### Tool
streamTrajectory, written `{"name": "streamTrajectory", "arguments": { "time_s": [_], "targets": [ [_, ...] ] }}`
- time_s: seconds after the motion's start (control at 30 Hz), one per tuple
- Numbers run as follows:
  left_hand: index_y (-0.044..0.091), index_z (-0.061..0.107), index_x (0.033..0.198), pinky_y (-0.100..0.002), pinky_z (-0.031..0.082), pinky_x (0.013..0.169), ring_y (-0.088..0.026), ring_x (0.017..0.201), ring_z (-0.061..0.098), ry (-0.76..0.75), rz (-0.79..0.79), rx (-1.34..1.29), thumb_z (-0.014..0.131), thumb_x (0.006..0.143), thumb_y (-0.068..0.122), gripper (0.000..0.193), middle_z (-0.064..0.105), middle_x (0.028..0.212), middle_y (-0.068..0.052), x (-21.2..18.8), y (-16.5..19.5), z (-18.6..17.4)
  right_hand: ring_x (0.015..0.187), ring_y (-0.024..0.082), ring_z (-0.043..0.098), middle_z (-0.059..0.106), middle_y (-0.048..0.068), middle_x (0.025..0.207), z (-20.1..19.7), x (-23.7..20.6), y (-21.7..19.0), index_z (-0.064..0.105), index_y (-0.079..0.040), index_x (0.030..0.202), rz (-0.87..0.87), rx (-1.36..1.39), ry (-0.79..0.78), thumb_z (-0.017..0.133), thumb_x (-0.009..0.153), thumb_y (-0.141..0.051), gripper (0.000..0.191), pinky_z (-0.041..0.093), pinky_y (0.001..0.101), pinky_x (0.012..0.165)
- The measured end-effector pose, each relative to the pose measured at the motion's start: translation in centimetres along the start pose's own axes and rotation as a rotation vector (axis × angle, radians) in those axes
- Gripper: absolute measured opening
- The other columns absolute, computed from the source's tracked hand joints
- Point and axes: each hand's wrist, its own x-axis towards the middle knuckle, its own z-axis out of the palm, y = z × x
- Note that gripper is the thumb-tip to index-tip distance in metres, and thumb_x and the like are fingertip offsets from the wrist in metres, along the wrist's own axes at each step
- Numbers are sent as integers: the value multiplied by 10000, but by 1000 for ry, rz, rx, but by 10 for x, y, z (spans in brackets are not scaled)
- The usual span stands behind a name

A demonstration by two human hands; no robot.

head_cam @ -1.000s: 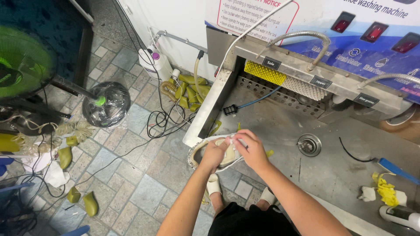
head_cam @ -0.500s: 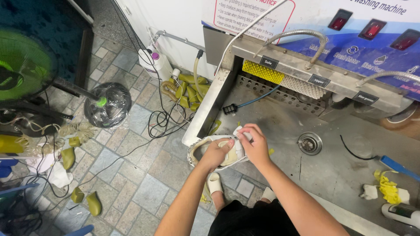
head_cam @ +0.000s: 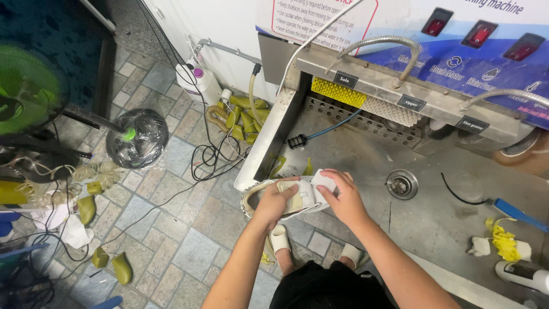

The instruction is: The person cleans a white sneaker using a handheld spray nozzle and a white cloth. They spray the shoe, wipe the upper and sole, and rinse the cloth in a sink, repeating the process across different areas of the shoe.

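A person's left hand (head_cam: 278, 201) grips a cream shoe (head_cam: 297, 197) over a steel sink (head_cam: 354, 154); the right hand (head_cam: 345, 197) presses a white sponge (head_cam: 323, 182) against it.

Shoe (head_cam: 297, 194) at the near left edge of the steel basin (head_cam: 366, 154) — mostly covered by left hand (head_cam: 274, 201) and right hand (head_cam: 343, 197); its toe and far side are out of sight. White block (head_cam: 323, 181) under the right fingers, kind unclear. Green fan (head_cam: 26, 91) cut by the left edge. White tool (head_cam: 523, 274) at the basin's near right corner runs off the frame. Feet (head_cam: 280, 237) on the floor partly hidden by the arms.
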Motion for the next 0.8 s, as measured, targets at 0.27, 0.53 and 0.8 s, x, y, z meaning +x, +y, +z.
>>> {"name": "streamTrajectory", "arguments": {
  "time_s": [0.27,0.53,0.8],
  "targets": [
    [-14,680,1210,-388,628,668,-236,800,722,81,-34,-199,570,1001,157,291,731,993,-159,8,-9,3,1030,268,682,745,83,1104,13,-24,-40,730,-49,1079,-3,37,102,760,881,-100,206,537,372,891],
    [36,676,1301,-404,429,540,-277,734,619,172,-98,41,562,1054,181,308,735,1030,-171,8,-11,1,994,266,676,720,96,1090,7,-26,-38,758,-44,1035,-93,-4,100,789,817,-44,221,552,350,834],
    [2,660,1223,-365,630,692,-205,833,721,118,-9,-214,580,997,141,278,732,1008,-120,18,-27,-2,1033,305,678,712,112,1126,5,-26,-43,740,-35,1051,-237,67,22,765,813,-3,241,551,369,874]
  ]
}}
